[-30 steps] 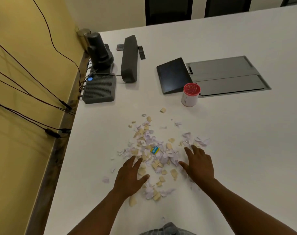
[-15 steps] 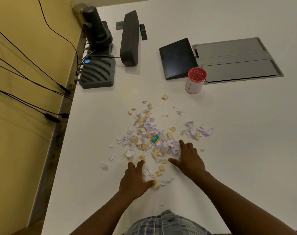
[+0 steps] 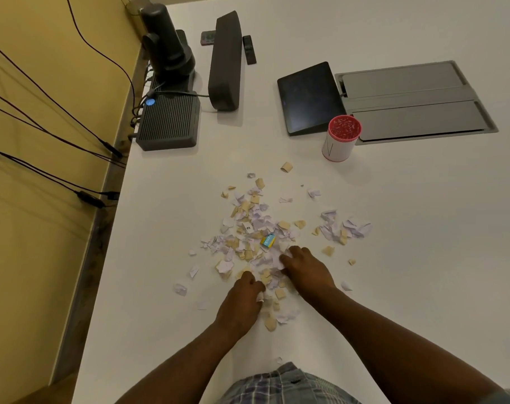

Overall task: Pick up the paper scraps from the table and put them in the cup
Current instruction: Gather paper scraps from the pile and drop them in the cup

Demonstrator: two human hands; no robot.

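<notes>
Both forearms run off the bottom edge. The left hand point(image 3: 242, 301) is curled, hiding its fingertips and the scraps point(image 3: 256, 237) under it; the right hand point(image 3: 304, 268) covers more scraps, and its grasp cannot be told. The blue scrap's point(image 3: 267, 240) print is too small to read. The table point(image 3: 393, 258) is cut off at the top, right and bottom edges.

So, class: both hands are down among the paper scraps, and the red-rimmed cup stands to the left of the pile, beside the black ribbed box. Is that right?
Not quite. The head view shows both hands, left and right, in the paper scraps, but the cup stands beyond the pile to the right, by the dark tablet.
</notes>
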